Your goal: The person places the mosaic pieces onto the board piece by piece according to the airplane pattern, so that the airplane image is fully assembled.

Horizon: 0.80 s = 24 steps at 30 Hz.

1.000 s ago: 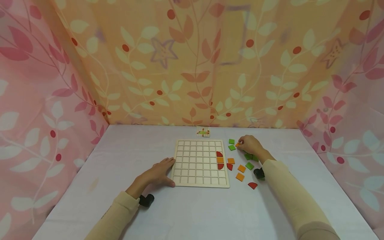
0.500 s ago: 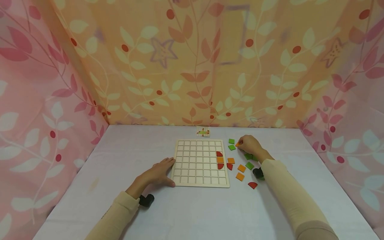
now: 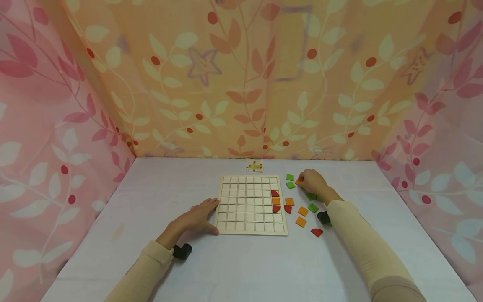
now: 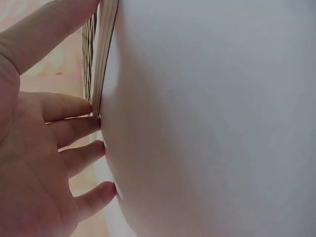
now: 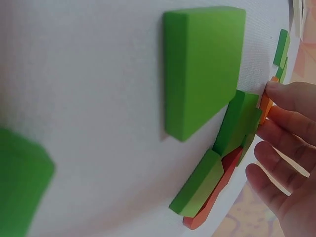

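A pale wooden grid board (image 3: 241,214) lies flat on the white cloth. My left hand (image 3: 195,218) rests against its left edge, fingers extended and thumb by the near left corner. Along the board's right side sit an orange square tile (image 3: 276,201) and two red quarter-round tiles (image 3: 275,193), one above and one below it. My right hand (image 3: 314,183) is beyond the board's right side, among loose tiles. In the right wrist view its thumb and index finger pinch an orange tile (image 5: 265,104) at the cloth; the other fingers are loosely bent.
Loose green tiles (image 3: 312,207), orange tiles (image 3: 300,222) and red tiles (image 3: 317,232) are scattered right of the board. A small pattern card (image 3: 254,165) lies behind it. Flowered curtains (image 3: 241,84) enclose the table's back and sides.
The picture shifts slightly to the left. Both hands stay in place, the right one still at the orange tile.
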Each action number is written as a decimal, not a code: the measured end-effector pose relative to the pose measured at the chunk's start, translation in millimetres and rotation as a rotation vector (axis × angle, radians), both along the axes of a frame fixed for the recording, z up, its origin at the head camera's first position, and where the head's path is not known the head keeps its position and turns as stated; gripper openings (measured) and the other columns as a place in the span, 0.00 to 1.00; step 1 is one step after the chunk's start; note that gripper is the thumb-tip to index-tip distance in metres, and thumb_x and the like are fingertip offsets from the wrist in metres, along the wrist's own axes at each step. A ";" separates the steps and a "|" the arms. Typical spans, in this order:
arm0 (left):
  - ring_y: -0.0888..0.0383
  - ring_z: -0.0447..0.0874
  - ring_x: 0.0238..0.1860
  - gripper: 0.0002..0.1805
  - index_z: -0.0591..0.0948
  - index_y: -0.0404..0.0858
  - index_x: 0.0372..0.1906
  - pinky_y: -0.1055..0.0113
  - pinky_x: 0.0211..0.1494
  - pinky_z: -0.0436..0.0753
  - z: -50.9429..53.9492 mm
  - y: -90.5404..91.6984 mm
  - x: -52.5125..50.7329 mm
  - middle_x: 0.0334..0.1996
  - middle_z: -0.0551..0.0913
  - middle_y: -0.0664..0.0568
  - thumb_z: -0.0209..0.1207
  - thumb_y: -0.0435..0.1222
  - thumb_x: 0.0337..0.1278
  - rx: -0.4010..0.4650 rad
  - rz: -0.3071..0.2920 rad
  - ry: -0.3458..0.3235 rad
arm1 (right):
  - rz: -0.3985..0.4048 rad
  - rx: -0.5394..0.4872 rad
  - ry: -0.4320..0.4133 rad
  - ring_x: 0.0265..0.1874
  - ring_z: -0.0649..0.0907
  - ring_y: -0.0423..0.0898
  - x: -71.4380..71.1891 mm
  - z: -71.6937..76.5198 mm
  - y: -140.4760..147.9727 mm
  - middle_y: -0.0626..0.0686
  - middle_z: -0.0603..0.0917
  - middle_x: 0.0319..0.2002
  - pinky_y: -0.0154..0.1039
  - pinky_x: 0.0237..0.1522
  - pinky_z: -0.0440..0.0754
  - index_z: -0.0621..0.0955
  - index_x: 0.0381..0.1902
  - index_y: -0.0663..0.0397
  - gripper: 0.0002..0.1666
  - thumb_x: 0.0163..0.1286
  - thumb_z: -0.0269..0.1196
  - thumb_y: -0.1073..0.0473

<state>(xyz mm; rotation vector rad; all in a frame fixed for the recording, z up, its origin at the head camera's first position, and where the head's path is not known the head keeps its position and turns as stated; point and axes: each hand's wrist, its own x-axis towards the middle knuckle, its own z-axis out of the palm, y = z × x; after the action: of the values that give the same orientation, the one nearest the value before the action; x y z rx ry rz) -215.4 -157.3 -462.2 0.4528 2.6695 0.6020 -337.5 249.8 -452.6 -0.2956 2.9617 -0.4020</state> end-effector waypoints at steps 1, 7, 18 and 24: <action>0.44 0.46 0.79 0.57 0.57 0.37 0.76 0.41 0.76 0.54 -0.4 -0.3 0.1 0.77 0.55 0.45 0.75 0.48 0.42 -0.001 0.000 0.000 | -0.003 -0.003 -0.005 0.42 0.80 0.55 -0.1 -0.2 -0.2 0.64 0.85 0.45 0.53 0.56 0.78 0.83 0.48 0.69 0.19 0.64 0.62 0.60; 0.43 0.47 0.78 0.57 0.58 0.36 0.75 0.40 0.76 0.54 0.8 0.1 1.2 0.77 0.55 0.44 0.75 0.47 0.41 0.005 0.003 0.003 | -0.026 -0.035 -0.060 0.40 0.78 0.54 -1.4 1.2 0.6 0.64 0.84 0.46 0.51 0.54 0.79 0.81 0.50 0.69 0.20 0.65 0.62 0.59; 0.44 0.46 0.79 0.57 0.58 0.36 0.75 0.42 0.77 0.53 1.6 1.2 0.2 0.77 0.55 0.45 0.75 0.47 0.41 -0.001 0.013 -0.006 | 0.019 -0.083 -0.087 0.40 0.77 0.53 -7.5 -1.7 8.6 0.61 0.84 0.43 0.50 0.54 0.79 0.82 0.49 0.66 0.19 0.65 0.63 0.57; 0.43 0.46 0.79 0.57 0.58 0.35 0.75 0.40 0.76 0.53 3.4 1.0 1.4 0.77 0.55 0.43 0.75 0.47 0.40 0.005 0.009 -0.007 | 0.035 -0.129 -0.069 0.38 0.77 0.53 -4.1 1.3 8.4 0.60 0.83 0.41 0.49 0.50 0.79 0.83 0.49 0.65 0.20 0.64 0.65 0.56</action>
<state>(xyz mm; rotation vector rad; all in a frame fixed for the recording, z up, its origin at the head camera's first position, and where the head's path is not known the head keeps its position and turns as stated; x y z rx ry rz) -214.0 -156.3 -458.8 0.4391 2.6656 0.6123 -341.7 258.1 -451.4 -0.3393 2.8640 -0.5885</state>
